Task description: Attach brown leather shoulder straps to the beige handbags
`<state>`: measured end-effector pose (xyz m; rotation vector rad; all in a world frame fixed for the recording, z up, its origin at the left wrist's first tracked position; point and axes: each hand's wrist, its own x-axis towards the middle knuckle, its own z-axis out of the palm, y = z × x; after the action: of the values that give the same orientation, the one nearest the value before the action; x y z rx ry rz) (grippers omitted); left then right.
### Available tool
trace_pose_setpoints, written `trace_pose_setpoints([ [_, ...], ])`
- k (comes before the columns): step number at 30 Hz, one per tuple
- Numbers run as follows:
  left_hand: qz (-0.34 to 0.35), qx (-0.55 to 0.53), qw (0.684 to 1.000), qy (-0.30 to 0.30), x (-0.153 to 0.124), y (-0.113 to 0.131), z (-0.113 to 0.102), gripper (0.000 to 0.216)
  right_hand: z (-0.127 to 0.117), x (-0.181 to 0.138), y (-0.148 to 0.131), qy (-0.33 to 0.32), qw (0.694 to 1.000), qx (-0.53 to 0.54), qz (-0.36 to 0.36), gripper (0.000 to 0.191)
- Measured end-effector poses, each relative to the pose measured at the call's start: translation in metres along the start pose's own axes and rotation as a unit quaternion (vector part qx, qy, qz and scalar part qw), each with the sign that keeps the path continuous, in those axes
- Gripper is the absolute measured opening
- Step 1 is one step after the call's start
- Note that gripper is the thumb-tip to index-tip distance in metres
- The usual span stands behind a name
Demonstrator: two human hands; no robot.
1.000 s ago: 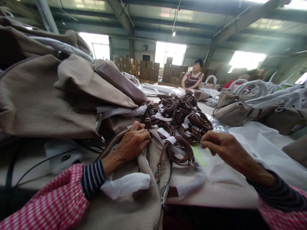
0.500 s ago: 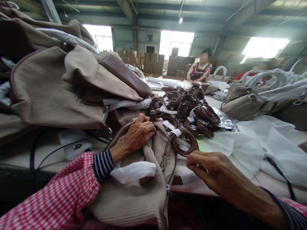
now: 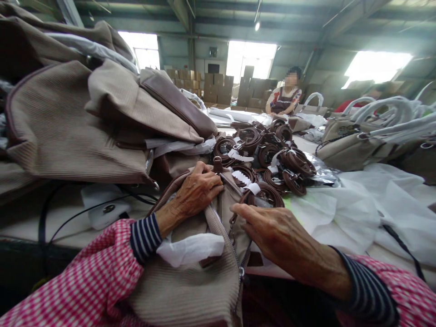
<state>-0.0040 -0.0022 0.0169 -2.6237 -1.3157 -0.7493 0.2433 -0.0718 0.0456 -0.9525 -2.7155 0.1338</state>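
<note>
A beige ribbed handbag (image 3: 190, 281) with an open zipper lies in front of me, white stuffing paper (image 3: 190, 250) poking out of it. My left hand (image 3: 197, 190) is closed on the bag's top edge beside a brown tab. Over the bag's opening, my right hand (image 3: 272, 231) rests with its fingers curled at the zipper edge, beside a coiled brown strap (image 3: 264, 194). Whether it grips anything is hidden.
Several coiled brown straps (image 3: 272, 156) are heaped on the table beyond the bag. A pile of beige bags (image 3: 85, 118) rises at the left. White dust bags (image 3: 357, 209) lie at the right, wrapped-handle bags (image 3: 354, 141) behind them. A seated person (image 3: 284, 97) works far back near cardboard boxes (image 3: 218, 88).
My right hand has drawn back from the strap heap and moved left onto the bag's opening. The left hand has kept its hold on the bag's top.
</note>
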Motion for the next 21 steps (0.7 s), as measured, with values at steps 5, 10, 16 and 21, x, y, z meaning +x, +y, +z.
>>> trace_pose_setpoints([
  [5, -0.037, -0.012, 0.999, 0.007, 0.000, -0.002, 0.002, 0.025, -0.003, 0.021, -0.003, -0.065, 0.998, 0.000, -0.008, 0.014],
  [10, -0.082, -0.023, 0.996, 0.027, 0.003, 0.002, 0.000, 0.019, -0.008, 0.025, 0.001, -0.009, 0.998, 0.002, 0.069, 0.013],
  [16, -0.110, -0.053, 0.992, 0.034, 0.005, 0.004, -0.003, 0.019, -0.019, 0.043, 0.000, -0.007, 0.986, -0.102, 0.134, 0.016],
  [21, -0.105, -0.085, 0.990, 0.029, 0.005, -0.001, -0.001, 0.020, -0.022, 0.050, -0.002, -0.045, 0.976, -0.176, 0.123, 0.012],
])
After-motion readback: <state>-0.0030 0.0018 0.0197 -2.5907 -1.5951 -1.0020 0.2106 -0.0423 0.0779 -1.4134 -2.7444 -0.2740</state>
